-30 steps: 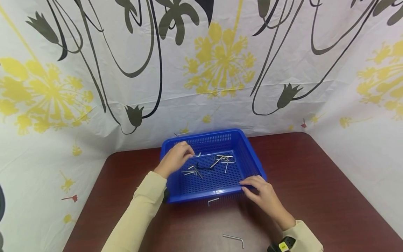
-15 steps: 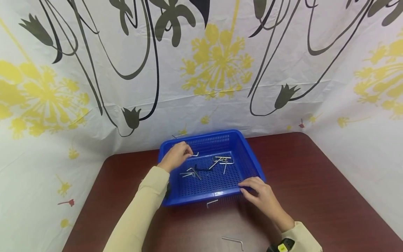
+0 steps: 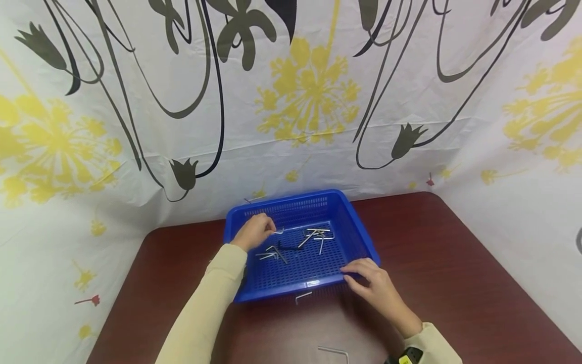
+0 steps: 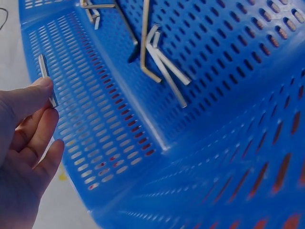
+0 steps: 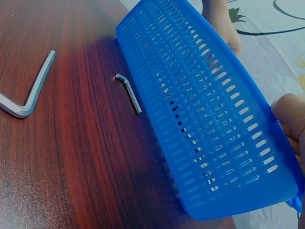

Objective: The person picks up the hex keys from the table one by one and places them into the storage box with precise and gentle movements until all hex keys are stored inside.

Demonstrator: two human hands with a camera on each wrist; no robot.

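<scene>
In the head view my left hand is over the left part of the blue plastic basket. Its thumb and fingertips pinch a small silver hex key, whose bent end sticks out to the right. Below it, several hex keys lie on the basket floor in a left group, and more hex keys lie toward the back right. A dark hex key is between the groups. My right hand holds the basket's front right rim, thumb outside and fingers over the edge.
One hex key lies on the dark red table against the basket's front side. A larger hex key lies nearer the front of the table. A patterned white cloth hangs behind the table.
My left hand has come down slightly inside the basket with the hex key. My right hand stays on the rim. The head view has shifted a little.
</scene>
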